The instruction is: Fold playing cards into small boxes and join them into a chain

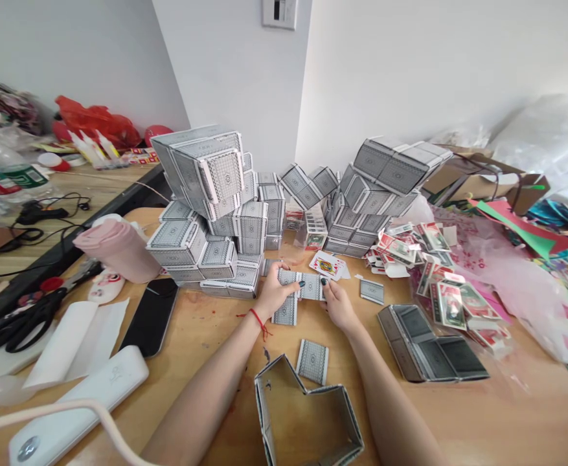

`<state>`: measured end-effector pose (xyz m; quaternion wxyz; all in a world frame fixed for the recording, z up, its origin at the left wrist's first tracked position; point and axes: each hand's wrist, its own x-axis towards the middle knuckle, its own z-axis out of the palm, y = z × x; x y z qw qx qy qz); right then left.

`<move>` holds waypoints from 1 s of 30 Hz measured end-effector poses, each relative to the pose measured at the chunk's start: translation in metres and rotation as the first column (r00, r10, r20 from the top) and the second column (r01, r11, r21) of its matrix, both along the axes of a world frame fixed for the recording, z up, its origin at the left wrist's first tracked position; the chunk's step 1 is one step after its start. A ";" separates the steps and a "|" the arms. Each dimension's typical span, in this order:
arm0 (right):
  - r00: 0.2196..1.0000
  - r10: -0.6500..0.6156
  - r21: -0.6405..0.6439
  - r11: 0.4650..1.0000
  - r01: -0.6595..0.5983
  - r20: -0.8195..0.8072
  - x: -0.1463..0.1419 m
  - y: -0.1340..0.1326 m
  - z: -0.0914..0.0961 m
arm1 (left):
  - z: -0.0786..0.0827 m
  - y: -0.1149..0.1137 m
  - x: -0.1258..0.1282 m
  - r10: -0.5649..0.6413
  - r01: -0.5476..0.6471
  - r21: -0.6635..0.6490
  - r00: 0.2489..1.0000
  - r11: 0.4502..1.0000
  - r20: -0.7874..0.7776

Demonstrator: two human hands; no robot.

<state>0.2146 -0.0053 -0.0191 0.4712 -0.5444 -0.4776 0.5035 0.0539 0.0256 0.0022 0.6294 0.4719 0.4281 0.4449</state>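
Grey-backed playing cards (311, 287), joined in an L shape, are held just above the table between my two hands. My left hand (280, 290) pinches the corner of the L, thumb on top. At the straight end, my right hand (336, 301) grips the card edge with its thumb over it. A loose folded card (313, 361) lies nearer me, beside an open L-shaped frame (350, 414) made of cards. Another small folded card (372, 291) rests right of my right hand. Behind my hands, a few face-up cards (329, 265) lie on the table.
Card-built blocks are stacked at the left (210, 168) and right (385, 171). Card boxes (451, 304) pile up at right, near a card shell (427, 346). A phone (150, 316), power bank (82, 404), scissors (24, 323) and pink roll (118, 246) lie left.
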 end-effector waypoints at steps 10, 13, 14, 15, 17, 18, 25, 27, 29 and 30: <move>0.997 0.067 -0.017 0.998 -0.068 -0.036 0.004 0.000 0.004 | -0.005 0.002 -0.004 0.075 -0.036 0.219 0.982 0.975 -0.171; 0.997 0.015 0.001 1.000 -0.015 -0.069 0.001 -0.002 0.006 | -0.003 0.002 -0.003 0.098 -0.046 0.262 0.977 0.964 -0.188; 0.997 -0.016 0.014 1.000 0.018 -0.080 0.001 -0.002 0.007 | -0.002 0.001 -0.002 0.119 -0.061 0.284 0.974 0.957 -0.191; 0.995 -0.051 0.026 0.998 0.054 -0.091 0.000 -0.002 0.007 | -0.001 0.000 0.000 0.143 -0.078 0.311 0.971 0.947 -0.190; 0.985 -0.122 0.035 0.991 0.127 -0.122 0.001 -0.001 0.005 | 0.002 -0.002 0.002 0.199 -0.118 0.381 0.963 0.917 -0.180; 0.977 -0.154 0.028 0.987 0.160 -0.150 0.002 0.000 0.005 | 0.003 -0.004 0.003 0.223 -0.132 0.424 0.960 0.896 -0.172; 0.868 -0.043 -0.028 0.999 0.033 -0.495 0.011 -0.001 0.019 | 0.015 -0.031 0.012 0.120 0.063 0.696 0.970 0.715 -0.211; 0.821 0.010 0.009 1.000 -0.006 -0.571 0.012 -0.004 0.029 | 0.018 -0.035 0.013 0.084 0.212 0.757 0.940 0.618 -0.331; 0.781 0.036 0.052 0.999 -0.005 -0.623 0.013 -0.008 0.037 | 0.019 -0.035 0.014 0.089 0.329 0.775 0.893 0.539 -0.441; 0.772 0.052 0.066 0.998 -0.013 -0.633 0.014 -0.009 0.039 | 0.019 -0.035 0.013 0.110 0.363 0.777 0.870 0.515 -0.480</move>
